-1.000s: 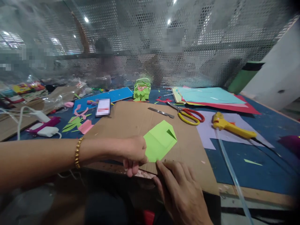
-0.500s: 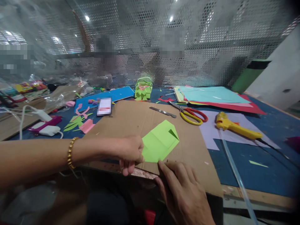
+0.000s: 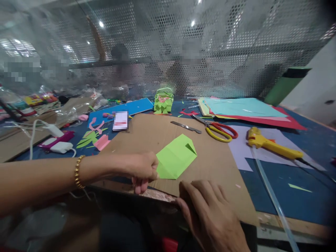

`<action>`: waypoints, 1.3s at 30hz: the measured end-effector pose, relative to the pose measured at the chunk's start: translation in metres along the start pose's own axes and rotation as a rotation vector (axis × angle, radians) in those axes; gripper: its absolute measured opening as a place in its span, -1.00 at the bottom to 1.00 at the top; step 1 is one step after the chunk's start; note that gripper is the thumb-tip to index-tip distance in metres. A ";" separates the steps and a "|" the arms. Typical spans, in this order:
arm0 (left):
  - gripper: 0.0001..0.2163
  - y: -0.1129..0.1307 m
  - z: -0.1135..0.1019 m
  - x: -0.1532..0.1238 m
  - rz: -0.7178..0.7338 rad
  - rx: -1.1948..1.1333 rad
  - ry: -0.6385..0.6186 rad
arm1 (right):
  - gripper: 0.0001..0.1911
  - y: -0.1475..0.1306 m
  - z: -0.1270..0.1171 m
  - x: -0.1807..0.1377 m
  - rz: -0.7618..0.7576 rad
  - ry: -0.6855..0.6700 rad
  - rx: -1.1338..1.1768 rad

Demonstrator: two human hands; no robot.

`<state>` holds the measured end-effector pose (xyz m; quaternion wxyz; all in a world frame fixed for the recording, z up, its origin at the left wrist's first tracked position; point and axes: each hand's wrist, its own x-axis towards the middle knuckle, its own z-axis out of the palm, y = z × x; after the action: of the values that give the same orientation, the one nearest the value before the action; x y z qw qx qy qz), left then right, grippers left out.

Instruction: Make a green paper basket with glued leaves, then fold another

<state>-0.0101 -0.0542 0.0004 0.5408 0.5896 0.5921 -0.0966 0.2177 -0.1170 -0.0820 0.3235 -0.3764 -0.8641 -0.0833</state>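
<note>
My left hand [image 3: 143, 168], with a gold bead bracelet at the wrist, pinches the left end of a folded light-green paper [image 3: 177, 157]. The paper lies flat on a brown cardboard sheet [image 3: 149, 133], its pointed end to the upper right with a small dark folded opening. Apart from the paper, my right hand [image 3: 210, 213] rests bent on the cardboard's front edge, holding nothing that I can see. Beyond the paper lie a metal blade [image 3: 186, 127] and scissors [image 3: 217, 132] with red and yellow handles.
A yellow glue gun [image 3: 273, 145] with a long clear glue stick lies at right on lilac paper [image 3: 240, 157]. Coloured sheets [image 3: 244, 106] are stacked behind. A green paper basket [image 3: 163, 103] stands at the back. Paper scraps [image 3: 88, 140] and a purple power strip [image 3: 59, 140] are at left.
My right hand has come away from the paper's lower edge and moved slightly right. My left hand keeps its pinch, and the paper has shifted slightly left. The view has turned a little.
</note>
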 end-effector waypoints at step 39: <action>-0.55 -0.070 0.097 0.025 0.926 0.976 1.464 | -0.56 0.000 0.009 0.012 -0.118 0.025 -0.042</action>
<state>-0.0078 -0.1326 -0.0937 -0.2756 0.8347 0.3866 0.2789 0.2067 -0.1065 -0.0817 0.3206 -0.3306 -0.8788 -0.1251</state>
